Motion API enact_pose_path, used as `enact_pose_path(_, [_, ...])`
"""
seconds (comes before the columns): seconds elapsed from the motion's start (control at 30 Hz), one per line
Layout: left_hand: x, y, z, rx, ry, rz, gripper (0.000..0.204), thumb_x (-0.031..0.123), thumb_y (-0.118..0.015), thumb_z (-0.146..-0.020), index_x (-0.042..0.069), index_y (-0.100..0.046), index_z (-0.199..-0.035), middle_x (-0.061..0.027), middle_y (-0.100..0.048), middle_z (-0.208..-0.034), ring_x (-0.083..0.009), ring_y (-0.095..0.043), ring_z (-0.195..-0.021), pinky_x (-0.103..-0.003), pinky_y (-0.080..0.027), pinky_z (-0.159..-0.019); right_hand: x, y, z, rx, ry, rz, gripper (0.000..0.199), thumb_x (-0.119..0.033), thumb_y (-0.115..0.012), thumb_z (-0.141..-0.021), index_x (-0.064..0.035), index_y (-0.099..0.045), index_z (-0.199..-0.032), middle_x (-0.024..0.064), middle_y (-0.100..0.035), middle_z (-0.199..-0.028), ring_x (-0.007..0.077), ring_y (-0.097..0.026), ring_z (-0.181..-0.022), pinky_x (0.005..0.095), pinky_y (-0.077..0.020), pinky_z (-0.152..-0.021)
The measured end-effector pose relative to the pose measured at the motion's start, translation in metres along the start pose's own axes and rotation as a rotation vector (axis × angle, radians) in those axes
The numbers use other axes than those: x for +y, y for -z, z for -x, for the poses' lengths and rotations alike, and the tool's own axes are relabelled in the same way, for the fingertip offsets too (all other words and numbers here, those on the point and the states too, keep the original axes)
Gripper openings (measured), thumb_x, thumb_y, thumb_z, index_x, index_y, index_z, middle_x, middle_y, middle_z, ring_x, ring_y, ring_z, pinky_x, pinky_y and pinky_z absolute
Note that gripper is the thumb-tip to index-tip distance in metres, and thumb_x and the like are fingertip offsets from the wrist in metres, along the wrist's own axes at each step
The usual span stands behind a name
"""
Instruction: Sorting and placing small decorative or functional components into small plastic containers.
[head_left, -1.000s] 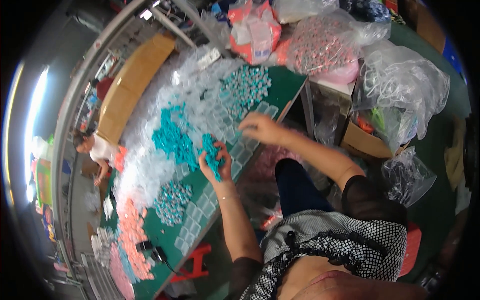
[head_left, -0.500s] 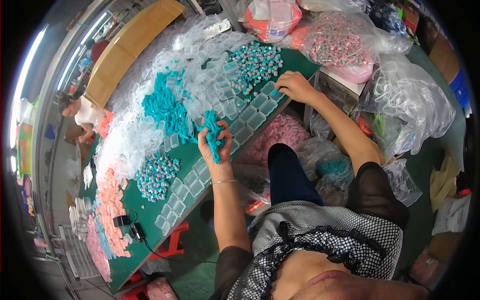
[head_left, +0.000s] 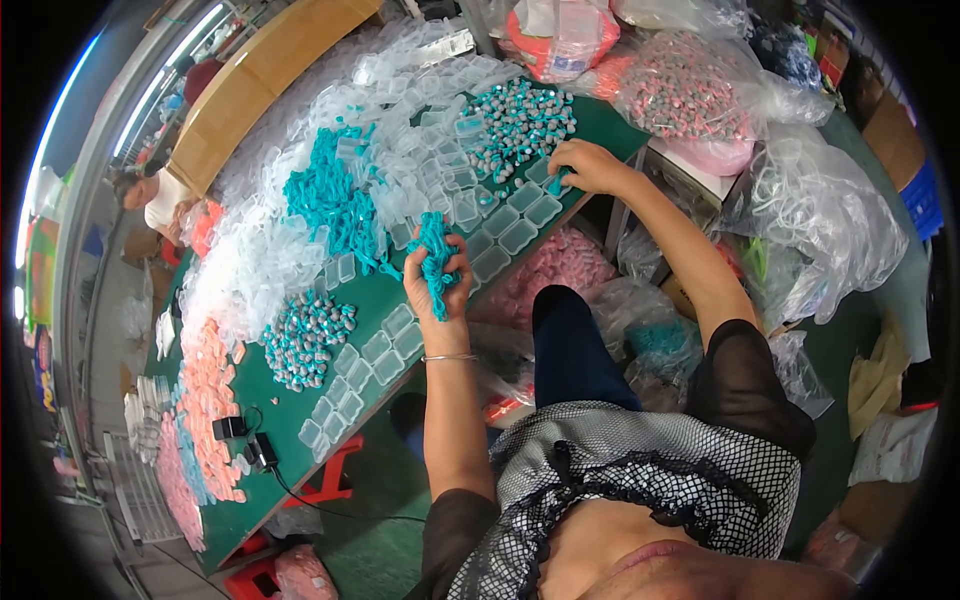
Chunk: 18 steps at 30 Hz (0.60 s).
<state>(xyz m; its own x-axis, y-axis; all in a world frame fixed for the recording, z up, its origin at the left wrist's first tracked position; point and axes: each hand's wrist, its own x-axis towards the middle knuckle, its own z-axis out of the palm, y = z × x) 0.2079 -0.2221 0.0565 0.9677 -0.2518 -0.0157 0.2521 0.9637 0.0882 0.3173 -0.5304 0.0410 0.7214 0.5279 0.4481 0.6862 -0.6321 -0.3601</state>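
My left hand (head_left: 456, 300) is wrapped round a bunch of teal cords (head_left: 433, 252), held up over the green table's near edge. At the right end of the rows of small clear plastic boxes (head_left: 518, 236), my right hand (head_left: 596, 168) pinches a small teal cord (head_left: 558, 183) just over a box. What lies inside that box is hidden by the fingers. Beyond my left hand lies a loose heap of teal cords (head_left: 322, 190). Small teal-and-grey pieces (head_left: 515, 118) are piled beyond my right hand, with a second pile of teal-and-grey pieces (head_left: 305, 340) to the left.
Many clear plastic boxes (head_left: 240, 260) are heaped along the far side. Peach pieces (head_left: 208, 400) and black adapters (head_left: 260, 452) lie at the left. A cardboard box (head_left: 265, 85) stands at the back. Bagged grey-and-pink pieces (head_left: 690, 90) sit at the right. Another person (head_left: 165, 200) works far left.
My right hand has dipped slightly over the end box, and more of the teal cord shows under its fingers. My left hand still grips the bunch. The whole view has shifted a little.
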Motion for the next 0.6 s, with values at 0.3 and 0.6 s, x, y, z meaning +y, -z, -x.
enact_pose_path(0.3, [0.0045,0.0010,0.0015,0.020,0.000,0.009,0.041,0.003,-0.062,-0.070,0.012,-0.055,-0.109,-0.0133,-0.053,-0.116,-0.0257,-0.052,-0.089,-0.022,-0.039,-0.049,0.0022,0.0013,-0.0107,-0.141,-0.044,0.095,0.022,-0.011,-0.071,-0.067,-0.0127,-0.062,-0.087,0.0041,-0.059,-0.091,0.0263,-0.056,-0.096,0.0398,-0.0448,-0.078])
enact_pose_path(0.6, [0.0038,0.0057,0.0057,0.020,0.013,-0.033,0.044,0.006,-0.061,-0.072,0.014,-0.054,-0.115,-0.0100,-0.056,-0.113,-0.0255,-0.054,-0.086,-0.023,-0.040,-0.048,0.0006,-0.0029,-0.0047,-0.048,0.083,0.109,0.019,-0.016,-0.073,-0.066,-0.0144,-0.063,-0.081,0.0035,-0.058,-0.088,0.0247,-0.055,-0.093,0.0384,-0.0444,-0.076])
